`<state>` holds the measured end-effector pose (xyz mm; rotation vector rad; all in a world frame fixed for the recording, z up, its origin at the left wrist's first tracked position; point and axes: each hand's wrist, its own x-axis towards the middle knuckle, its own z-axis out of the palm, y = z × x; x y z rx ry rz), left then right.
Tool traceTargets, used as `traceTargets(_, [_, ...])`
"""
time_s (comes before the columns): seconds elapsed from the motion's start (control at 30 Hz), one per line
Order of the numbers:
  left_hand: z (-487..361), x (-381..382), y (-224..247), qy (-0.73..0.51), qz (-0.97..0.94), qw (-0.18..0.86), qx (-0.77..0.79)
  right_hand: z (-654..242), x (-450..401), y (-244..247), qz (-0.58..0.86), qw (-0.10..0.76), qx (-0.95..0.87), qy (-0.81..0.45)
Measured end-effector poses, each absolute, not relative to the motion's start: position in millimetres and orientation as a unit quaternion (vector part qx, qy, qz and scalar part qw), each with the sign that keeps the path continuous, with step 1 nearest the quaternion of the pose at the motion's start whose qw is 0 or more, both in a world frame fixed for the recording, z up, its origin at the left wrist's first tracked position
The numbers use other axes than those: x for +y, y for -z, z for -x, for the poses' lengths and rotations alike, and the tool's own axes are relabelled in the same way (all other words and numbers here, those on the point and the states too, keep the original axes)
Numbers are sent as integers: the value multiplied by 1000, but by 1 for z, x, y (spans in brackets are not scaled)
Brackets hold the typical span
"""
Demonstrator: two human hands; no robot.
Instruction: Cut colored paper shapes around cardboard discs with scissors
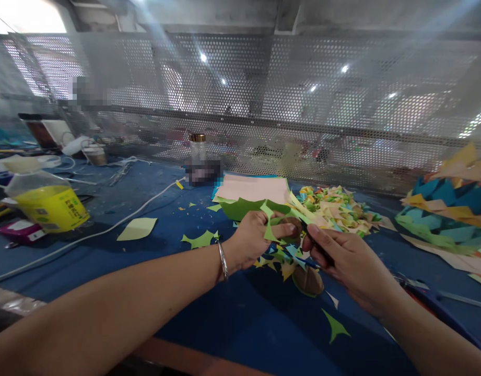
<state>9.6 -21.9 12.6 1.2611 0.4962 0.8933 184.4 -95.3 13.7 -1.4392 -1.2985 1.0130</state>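
My left hand (256, 235), with a silver bracelet at the wrist, pinches a cut green paper piece (268, 222) and a round brown piece (293, 228). Close on its right, my right hand (336, 250) is closed round a dark tool, probably scissors (320, 250), mostly hidden by the fingers. Under the hands lie green, yellow and blue paper scraps (281, 256). Another round brown piece with a green edge (308, 282) rests on the blue table (240, 324). Behind the hands are a green sheet (240, 209) and a pale pink sheet stack (256, 189).
A heap of small coloured pieces (342, 209) lies behind my right hand. Layered paper shapes (447, 209) stand at the right. On the left are a yellow-labelled bottle (52, 206), a pink box (23, 231) and a white cable (146, 203). Perforated metal (240, 115) rises behind.
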Motion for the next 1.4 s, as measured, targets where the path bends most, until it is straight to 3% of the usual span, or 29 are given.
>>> traceTargets(1.4, [-11, -22, -10, -405, -552, 697, 212, -192, -93, -15, 596, 435, -606, -297])
